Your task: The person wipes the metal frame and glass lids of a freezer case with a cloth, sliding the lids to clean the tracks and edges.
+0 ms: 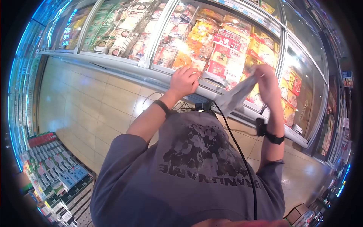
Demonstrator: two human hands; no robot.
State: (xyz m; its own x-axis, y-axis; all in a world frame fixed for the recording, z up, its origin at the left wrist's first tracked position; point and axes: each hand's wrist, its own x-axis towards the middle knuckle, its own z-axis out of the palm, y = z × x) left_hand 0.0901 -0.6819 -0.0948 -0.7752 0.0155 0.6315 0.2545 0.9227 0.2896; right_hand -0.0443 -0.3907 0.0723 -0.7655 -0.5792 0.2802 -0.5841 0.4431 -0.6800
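Note:
My left hand [185, 80] rests at the front rim of a chest freezer [124, 67], its fingers curled over the edge beside yellow and orange food packs [194, 39]. A pale grey, thin cloth [236, 96] hangs from my right hand [267, 81], which is closed on its upper corner. The cloth slants down to the left across the freezer's front edge and looks slightly blurred. Behind it, red and white packs [221, 56] lie under the freezer's glass. Whether the sheet is fabric or soft plastic is hard to make out.
Metal frames [160, 32] divide the freezer's glass top. A black cable [236, 142] runs down over my shirt from a small black box [203, 106] near the rim. Behind me on the left stands a shelf of boxed goods [56, 166] on the tiled floor [90, 109].

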